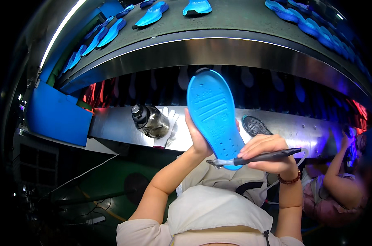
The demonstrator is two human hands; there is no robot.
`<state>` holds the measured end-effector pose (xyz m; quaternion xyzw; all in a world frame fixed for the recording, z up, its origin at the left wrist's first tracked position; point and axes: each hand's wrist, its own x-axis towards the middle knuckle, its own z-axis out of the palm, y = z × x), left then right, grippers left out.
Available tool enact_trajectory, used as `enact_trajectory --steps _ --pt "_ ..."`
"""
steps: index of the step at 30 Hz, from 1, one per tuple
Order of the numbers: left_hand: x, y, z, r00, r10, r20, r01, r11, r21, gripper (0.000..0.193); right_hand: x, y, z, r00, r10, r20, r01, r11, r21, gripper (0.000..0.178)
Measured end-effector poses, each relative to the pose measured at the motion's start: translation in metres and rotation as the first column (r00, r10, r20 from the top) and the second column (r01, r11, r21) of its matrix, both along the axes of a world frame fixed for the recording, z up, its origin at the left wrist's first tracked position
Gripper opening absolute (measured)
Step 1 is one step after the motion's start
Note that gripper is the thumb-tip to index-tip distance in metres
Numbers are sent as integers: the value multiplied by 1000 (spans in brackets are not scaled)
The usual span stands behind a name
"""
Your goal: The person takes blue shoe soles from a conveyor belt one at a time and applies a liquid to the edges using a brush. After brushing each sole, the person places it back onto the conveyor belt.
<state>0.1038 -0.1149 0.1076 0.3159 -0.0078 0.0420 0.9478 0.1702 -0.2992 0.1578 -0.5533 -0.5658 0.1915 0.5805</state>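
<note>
A bright blue shoe sole (212, 108) stands upright before me, its patterned face toward me and a dark patch at its top end. My left hand (196, 137) is closed round its left edge and back, most of the fingers hidden behind it. In my right hand (272, 158) lies a slim black-handled brush (272, 156), pinched between thumb and fingers. Its greyish tip (220, 162) crosses in front of the sole's lower end; whether it touches I cannot tell. A thin clear tube (305, 158) curves down near the handle's end.
Behind the sole runs a metal ledge (112, 123) with a dark bottle (151, 121), a white glove (170, 121) and a dark sole (255, 125). Above it, a green conveyor belt (231, 20) carries several blue soles (152, 14). At right, another person's arm (337, 160) reaches toward the ledge.
</note>
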Motion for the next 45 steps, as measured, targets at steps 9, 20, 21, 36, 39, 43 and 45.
enact_trajectory --steps 9,20,21,36,39,43,45 --pt "-1 13 6 977 166 137 -151 982 -112 95 -8 -14 -9 999 -26 -24 26 1000 -11 19" --pt "1 13 30 990 127 -60 -135 979 -153 92 -12 -14 -41 803 -138 -580 172 985 4 20" --pt "0 9 28 993 105 -61 -112 986 -120 91 -18 -7 -42 704 -112 -702 206 977 50 20" --pt "-7 26 22 845 -480 -238 513 852 103 57 -8 -1 9 999 25 42 -17 983 -181 21" --pt "-9 31 15 788 -513 -341 573 814 99 59 3 -11 24 994 112 17 -106 972 -210 21" --pt "-8 37 28 704 -564 -433 683 704 194 61 11 -8 25 990 135 37 -122 959 -254 21" --pt "-10 42 31 709 -542 -452 696 641 323 60 13 -12 28 978 203 54 -175 930 -324 21"
